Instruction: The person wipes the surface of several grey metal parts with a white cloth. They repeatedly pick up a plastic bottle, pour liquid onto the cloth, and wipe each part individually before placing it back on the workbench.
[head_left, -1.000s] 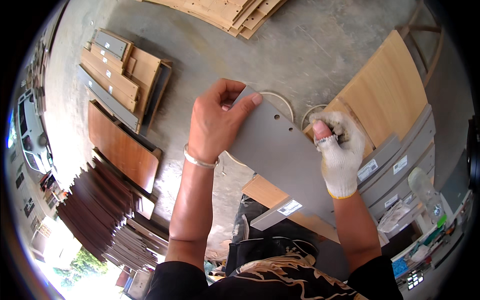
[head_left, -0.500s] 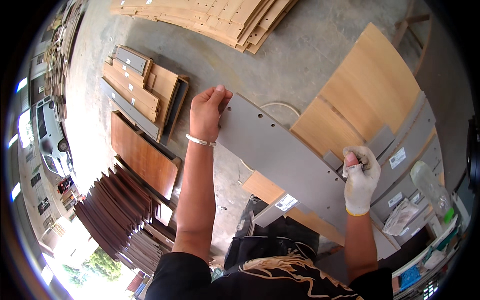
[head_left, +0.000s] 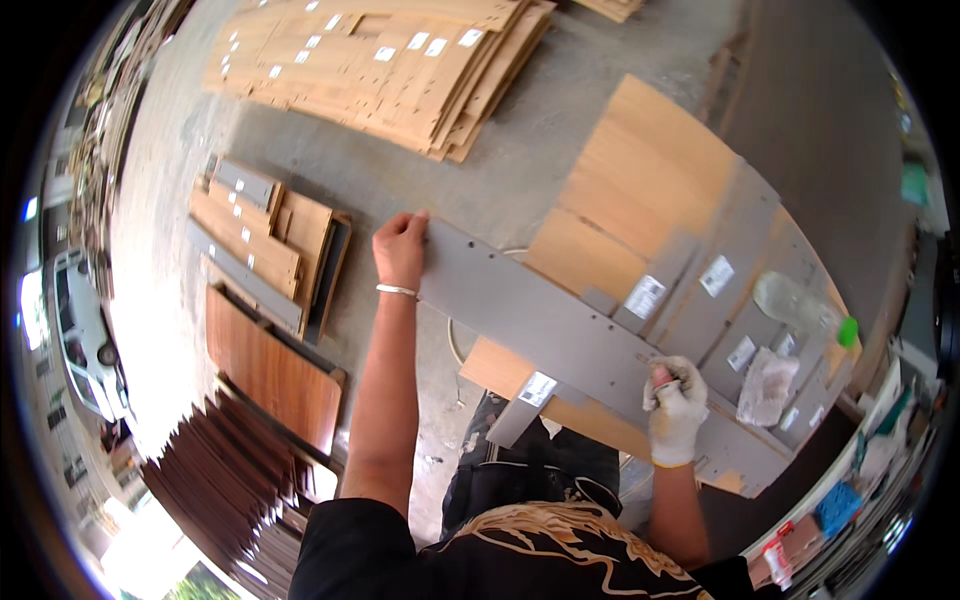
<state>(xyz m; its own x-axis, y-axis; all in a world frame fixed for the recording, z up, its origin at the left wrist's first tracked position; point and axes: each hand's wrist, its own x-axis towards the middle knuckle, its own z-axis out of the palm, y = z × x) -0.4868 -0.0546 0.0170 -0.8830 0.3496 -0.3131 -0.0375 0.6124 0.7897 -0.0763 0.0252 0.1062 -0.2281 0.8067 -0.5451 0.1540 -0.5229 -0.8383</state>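
Observation:
A long grey board with small holes along its edges slants across in front of me. My bare left hand, with a bracelet at the wrist, pinches its far left end. My right hand wears a dirty white glove with the thumb tip bare. Its fingers are curled over the board's near right part, around something I cannot make out. Under and beyond the board lie a pale wood panel and a labelled grey strip. A shorter labelled grey piece sits near my body.
A clear bottle with a green cap and a crumpled white wad rest on grey boards at the right. Stacked pale panels, mixed boards, a reddish-brown panel and dark brown slats occupy the floor.
My view has turned, so the surroundings have shifted. My right hand has come nearer my body, uncovering the label on the grey strip. My left hand still holds the board's end.

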